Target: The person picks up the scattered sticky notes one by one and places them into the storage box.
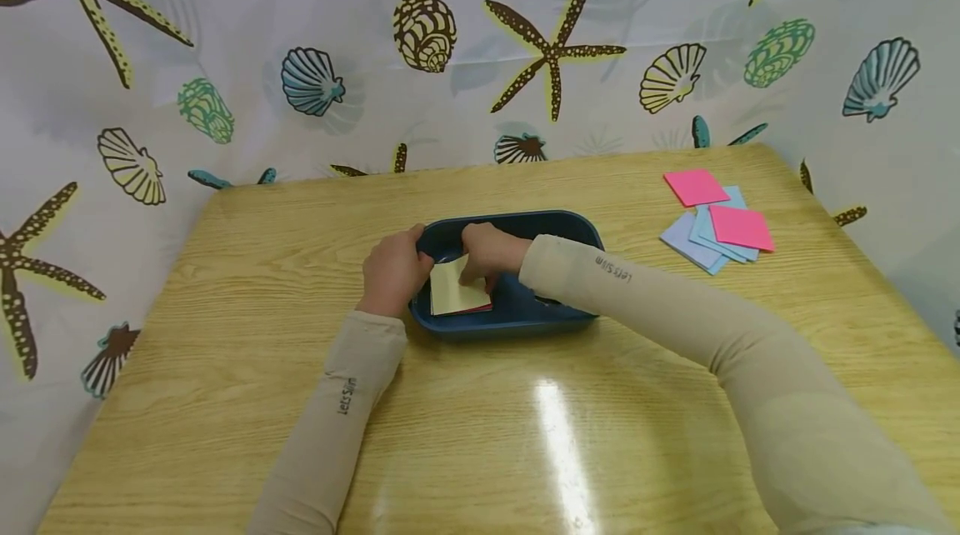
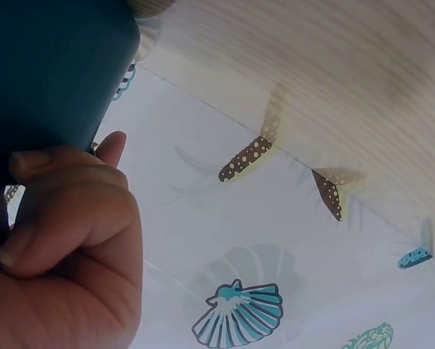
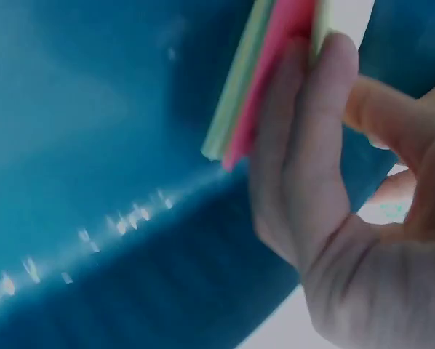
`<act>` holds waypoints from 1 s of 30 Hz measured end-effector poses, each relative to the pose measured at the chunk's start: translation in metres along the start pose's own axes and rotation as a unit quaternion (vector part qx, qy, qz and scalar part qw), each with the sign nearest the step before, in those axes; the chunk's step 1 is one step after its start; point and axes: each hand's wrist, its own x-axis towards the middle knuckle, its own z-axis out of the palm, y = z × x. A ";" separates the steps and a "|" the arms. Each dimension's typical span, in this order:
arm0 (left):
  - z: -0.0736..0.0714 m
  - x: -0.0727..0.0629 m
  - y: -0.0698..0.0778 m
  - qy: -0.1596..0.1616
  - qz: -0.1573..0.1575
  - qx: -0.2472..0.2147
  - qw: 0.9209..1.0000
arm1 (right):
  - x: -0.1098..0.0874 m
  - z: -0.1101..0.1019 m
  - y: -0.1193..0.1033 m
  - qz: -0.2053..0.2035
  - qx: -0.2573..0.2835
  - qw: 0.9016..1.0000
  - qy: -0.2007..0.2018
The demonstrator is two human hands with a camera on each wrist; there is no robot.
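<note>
Note stack (image 1: 452, 292): in the head view, located inside the blue tray (image 1: 510, 330), toward 8 to 9 o'clock, cream sheet uppermost. The left hand (image 1: 393, 270) is at the tray's 9 o'clock end, gripping the rim. The right hand (image 1: 491, 252) reaches in from 4 o'clock, its fingers holding the stack near its 2 o'clock side. Loose notes (image 1: 741, 228) lie on the bench (image 1: 285, 385), between 2 and 3 o'clock from the tray. Caution: a sleeve swept toward 3 o'clock could scatter this group.

Left wrist view: the tray occupies 10 o'clock; the left hand, at 8 o'clock, has its fingers curled at the tray edge. Caution: if this grip were to slacken, a sideways push inside could slide or tip the tray.

Right wrist view: the stack stands toward 12 o'clock, with a pink layer (image 3: 290, 29) beside green layers (image 3: 236, 87). The right hand, at 4 o'clock, pinches its edge; pinch force cannot be told. Caution: uneven finger pressure could shear the layers apart, leaving some behind.
</note>
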 end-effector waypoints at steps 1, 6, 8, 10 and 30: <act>0.000 0.000 0.000 0.002 0.001 0.000 1.000 | -0.001 0.000 0.000 0.000 -0.020 1.000 0.004; -0.001 0.000 0.001 0.007 0.004 0.003 1.000 | -0.008 -0.002 -0.003 -0.014 -0.101 0.994 0.033; -0.001 0.000 0.001 0.006 0.001 0.003 1.000 | -0.009 -0.003 -0.003 -0.020 -0.122 0.991 0.041; -0.001 0.001 0.002 0.002 -0.001 0.002 1.000 | -0.010 -0.002 -0.003 -0.020 -0.134 0.990 0.041; 0.000 0.000 0.002 -0.011 -0.003 0.001 1.000 | -0.008 0.002 -0.002 0.018 -0.127 0.992 0.015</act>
